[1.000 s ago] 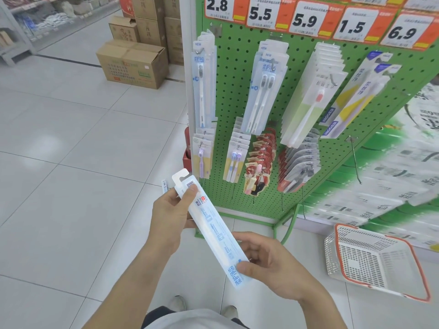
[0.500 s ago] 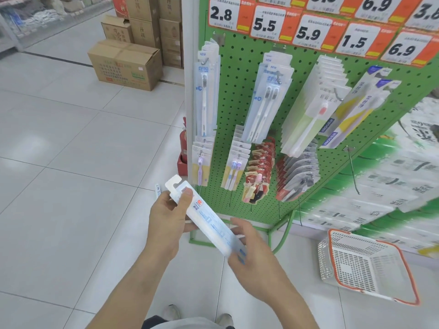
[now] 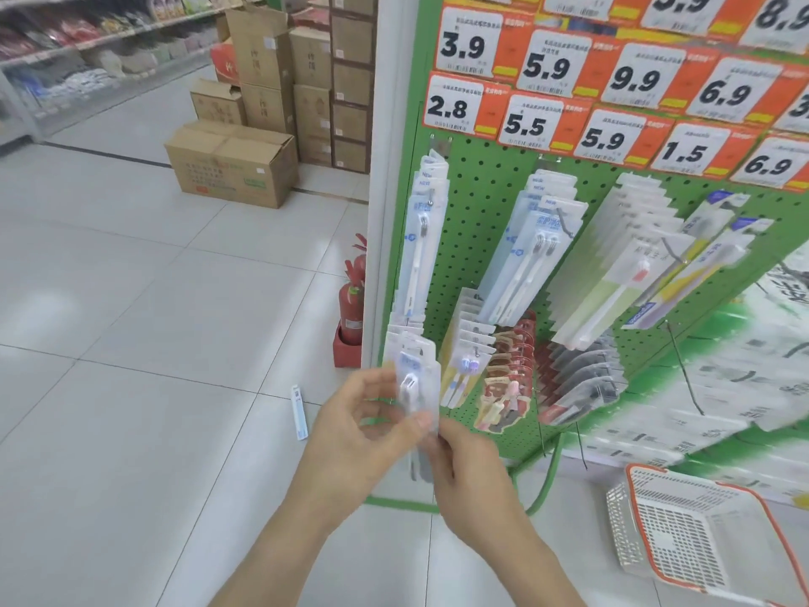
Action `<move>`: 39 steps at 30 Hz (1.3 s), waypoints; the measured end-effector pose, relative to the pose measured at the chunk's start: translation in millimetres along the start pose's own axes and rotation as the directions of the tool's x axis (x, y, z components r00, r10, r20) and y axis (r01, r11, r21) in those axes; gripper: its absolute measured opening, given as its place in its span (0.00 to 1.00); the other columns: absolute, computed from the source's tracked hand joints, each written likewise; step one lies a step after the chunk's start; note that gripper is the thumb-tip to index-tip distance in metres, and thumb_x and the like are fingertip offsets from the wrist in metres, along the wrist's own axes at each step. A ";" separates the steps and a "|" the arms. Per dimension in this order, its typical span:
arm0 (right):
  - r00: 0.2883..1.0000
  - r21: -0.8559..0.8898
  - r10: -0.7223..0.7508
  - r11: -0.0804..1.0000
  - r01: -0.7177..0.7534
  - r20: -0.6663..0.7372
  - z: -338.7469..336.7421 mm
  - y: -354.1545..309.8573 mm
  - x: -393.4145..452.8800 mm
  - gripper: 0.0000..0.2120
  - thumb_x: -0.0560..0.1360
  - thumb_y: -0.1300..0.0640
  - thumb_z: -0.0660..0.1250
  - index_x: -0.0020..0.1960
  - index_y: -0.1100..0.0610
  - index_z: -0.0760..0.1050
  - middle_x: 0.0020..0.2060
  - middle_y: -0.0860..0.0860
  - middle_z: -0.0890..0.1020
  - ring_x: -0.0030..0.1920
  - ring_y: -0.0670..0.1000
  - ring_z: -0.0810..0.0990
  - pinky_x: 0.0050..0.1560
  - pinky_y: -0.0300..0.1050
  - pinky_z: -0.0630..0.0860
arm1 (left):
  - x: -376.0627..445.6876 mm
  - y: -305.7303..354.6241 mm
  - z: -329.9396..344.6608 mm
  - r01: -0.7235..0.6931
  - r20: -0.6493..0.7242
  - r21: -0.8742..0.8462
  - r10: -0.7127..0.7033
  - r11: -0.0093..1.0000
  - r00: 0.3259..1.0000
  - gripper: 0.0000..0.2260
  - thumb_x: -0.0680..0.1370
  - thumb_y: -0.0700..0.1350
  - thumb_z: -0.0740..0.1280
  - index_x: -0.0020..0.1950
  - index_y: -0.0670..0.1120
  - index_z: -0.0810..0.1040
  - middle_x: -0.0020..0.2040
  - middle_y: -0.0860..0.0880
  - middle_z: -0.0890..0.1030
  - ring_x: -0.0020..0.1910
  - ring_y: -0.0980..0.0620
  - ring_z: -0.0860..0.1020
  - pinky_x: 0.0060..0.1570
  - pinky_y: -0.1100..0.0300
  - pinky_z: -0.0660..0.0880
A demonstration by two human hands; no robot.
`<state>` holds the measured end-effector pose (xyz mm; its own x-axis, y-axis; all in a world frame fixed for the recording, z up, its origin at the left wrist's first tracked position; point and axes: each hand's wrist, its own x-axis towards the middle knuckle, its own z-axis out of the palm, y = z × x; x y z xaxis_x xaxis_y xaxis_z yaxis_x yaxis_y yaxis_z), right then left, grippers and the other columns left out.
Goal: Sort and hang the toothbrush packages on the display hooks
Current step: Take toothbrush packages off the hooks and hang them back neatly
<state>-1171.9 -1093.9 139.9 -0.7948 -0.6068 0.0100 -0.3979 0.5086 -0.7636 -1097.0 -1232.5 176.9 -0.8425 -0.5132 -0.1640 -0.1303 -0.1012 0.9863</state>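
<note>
I hold a pale blue-and-white toothbrush package (image 3: 418, 383) upright in front of the green pegboard (image 3: 490, 203). My left hand (image 3: 354, 427) grips its left side and my right hand (image 3: 464, 466) pinches its lower end. The package is blurred and overlaps the lowest left row of hanging packs. Rows of toothbrush packages hang on hooks: a tall blue stack (image 3: 422, 238) at the left, a twin-brush stack (image 3: 532, 247), a white stack (image 3: 613, 265). One more package (image 3: 299, 411) lies on the floor to the left.
A white basket with an orange rim (image 3: 696, 532) sits on the floor at the lower right. A red fire extinguisher (image 3: 352, 300) stands beside the rack's white post. Cardboard boxes (image 3: 232, 164) are stacked at the back. Bare hooks (image 3: 683, 370) stick out at the right.
The package has been turned from a slant to upright and raised toward the pegboard's lower left. My view has moved closer and tilted up, showing more price tags.
</note>
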 end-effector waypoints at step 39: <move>0.955 0.175 0.048 0.985 0.004 -0.291 -19.1 -11.3 156.6 0.10 0.79 0.44 0.68 0.49 0.49 0.82 0.40 0.39 0.84 0.44 0.39 0.83 0.48 0.41 0.80 | 161.5 40.9 14.9 -0.249 -0.300 -0.003 0.237 0.969 0.924 0.05 0.74 0.37 0.76 0.44 0.44 0.82 0.40 0.52 0.86 0.40 0.57 0.83 0.42 0.67 0.78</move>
<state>-1300.6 -1183.0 162.4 -0.9120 -0.3773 0.1609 -0.3145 0.3914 -0.8648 -1246.2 -1306.8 191.0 -0.6526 -0.7539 0.0763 0.0849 0.0273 0.9960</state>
